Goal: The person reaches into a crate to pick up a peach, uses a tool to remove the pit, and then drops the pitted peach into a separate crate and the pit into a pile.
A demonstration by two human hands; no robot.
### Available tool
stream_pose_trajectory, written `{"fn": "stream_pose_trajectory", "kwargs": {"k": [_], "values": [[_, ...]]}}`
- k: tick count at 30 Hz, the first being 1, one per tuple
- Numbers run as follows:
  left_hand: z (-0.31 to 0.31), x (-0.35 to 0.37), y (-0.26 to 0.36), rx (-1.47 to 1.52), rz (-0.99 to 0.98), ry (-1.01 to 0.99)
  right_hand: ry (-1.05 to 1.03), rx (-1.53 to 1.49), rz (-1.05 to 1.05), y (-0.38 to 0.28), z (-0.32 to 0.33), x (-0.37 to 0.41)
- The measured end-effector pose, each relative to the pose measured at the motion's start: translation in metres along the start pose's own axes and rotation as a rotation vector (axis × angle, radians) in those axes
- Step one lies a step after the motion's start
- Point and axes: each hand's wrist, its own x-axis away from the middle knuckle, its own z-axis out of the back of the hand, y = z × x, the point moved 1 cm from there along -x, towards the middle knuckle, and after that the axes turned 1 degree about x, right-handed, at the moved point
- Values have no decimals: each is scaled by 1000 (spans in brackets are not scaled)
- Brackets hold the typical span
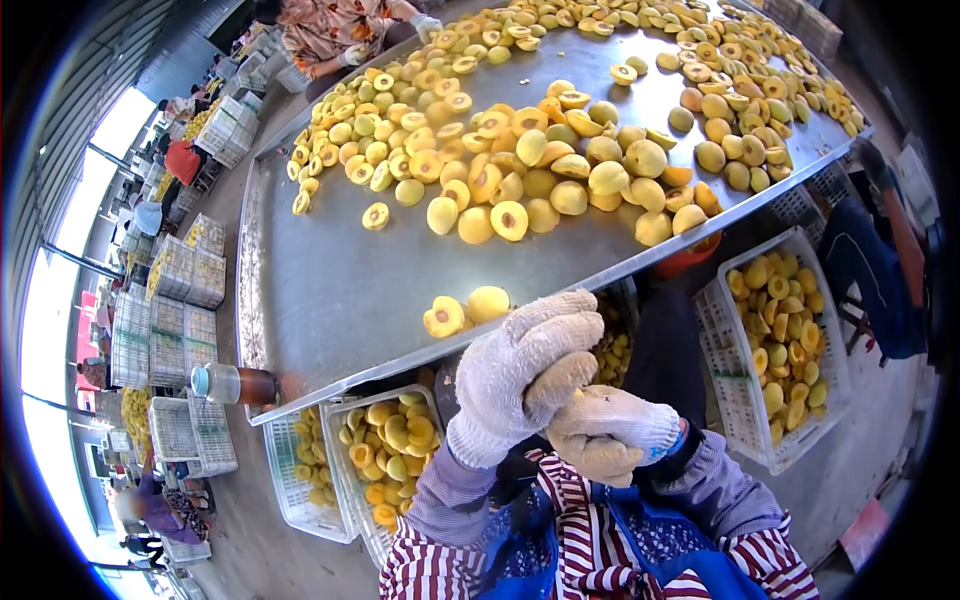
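Observation:
My left hand (525, 375), in a whitish knitted work glove, is raised in front of the table's near edge with its fingers curled over. Just below and to the right, my right hand (610, 430), gloved the same way with a dirty tan palm side, is closed against it. Their fingers meet, and whatever is between them is hidden. Beyond my left hand, a cut peach half (443, 317) and a rounded peach piece (489, 303) lie on the metal table (330, 300). Farther back spreads a big heap of yellow peach halves (530, 180), many showing brown centres.
White crates of peaches stand below the table: one left (350, 480), one right (720, 350). A bottle of brown liquid (235, 384) is by the left corner. Across the table is a person (345, 35) in white gloves. Stacked crates (165, 335) line the left side.

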Motion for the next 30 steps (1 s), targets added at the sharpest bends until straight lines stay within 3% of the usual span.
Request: {"fn": "stream_pose_trajectory", "kwargs": {"k": [1, 3, 6, 10, 13, 16, 19, 22, 23, 25, 26, 28, 29, 30], "values": [[1, -2, -1, 2, -54, -23, -64, -18, 32, 4, 5, -1], [1, 0, -1, 5, -116, -53, 4, -52, 24, 11, 5, 3], [-11, 10, -13, 530, 64, 10, 127, -44, -4, 9, -7, 6], [-12, 14, -10, 719, 244, -36, 324, -98, -42, 10, -18, 8], [-10, 9, -6, 357, 5, -1, 9, -272, -48, 22, -1, 6], [-13, 24, -12, 718, 276, -6, -10, -242, -50, 21, -4, 2], [-24, 37, -2, 966, 556, 163, 36, -84, -25, 17, -7, -1], [-16, 30, 14, 1105, 814, 281, -337, -263, -29, 31, 15, -20], [-15, 31, 12, 1143, 865, 331, -133, -104, -45, 29, 17, -11], [-19, 38, 4, 1225, 922, 534, -26, 24, -58, 31, 15, -13], [-16, 47, -11, 1146, 934, 630, 27, 86, -70, 31, 13, -13], [12, 82, -26, 1046, 957, 704, -81, 67, -129, 16, 9, -6], [32, 109, -37, 763, 1014, 624, -123, 51, -158, 6, 7, -2], [53, 141, -50, 479, 1056, 537, -38, -11, -179, 10, 16, 2]]}}
